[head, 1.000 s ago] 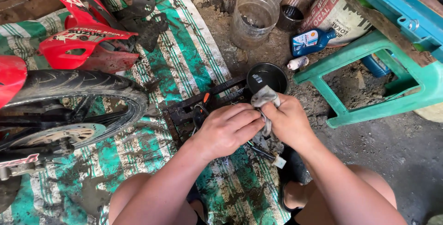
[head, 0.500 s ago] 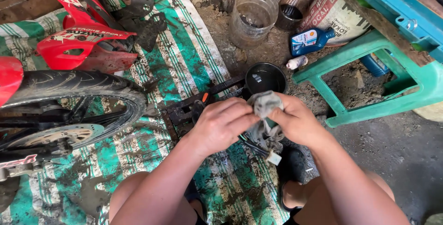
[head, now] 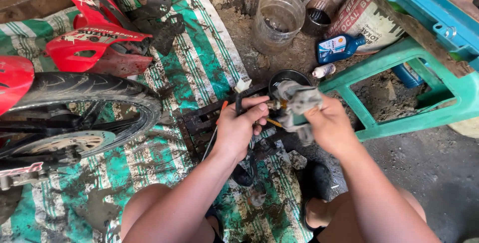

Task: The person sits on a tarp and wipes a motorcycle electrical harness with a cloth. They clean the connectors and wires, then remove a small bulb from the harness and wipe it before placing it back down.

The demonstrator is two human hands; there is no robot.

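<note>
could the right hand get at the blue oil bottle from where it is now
Probably not right away: the right hand is full, gripping a grey metal part. The blue bottle lies uncovered just beyond it, by the green stool.

Left hand (head: 239,126), right hand (head: 329,126) — bare, grimy fingers, no gloves. Forearms, knees uncovered — no sleeves. Dark sandal (head: 315,180) on foot.

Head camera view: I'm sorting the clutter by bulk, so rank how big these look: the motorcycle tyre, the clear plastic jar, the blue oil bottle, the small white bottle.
1. Motorcycle tyre, largest by far, though partly cut off.
2. Clear plastic jar.
3. Blue oil bottle.
4. Small white bottle, smallest.
</note>
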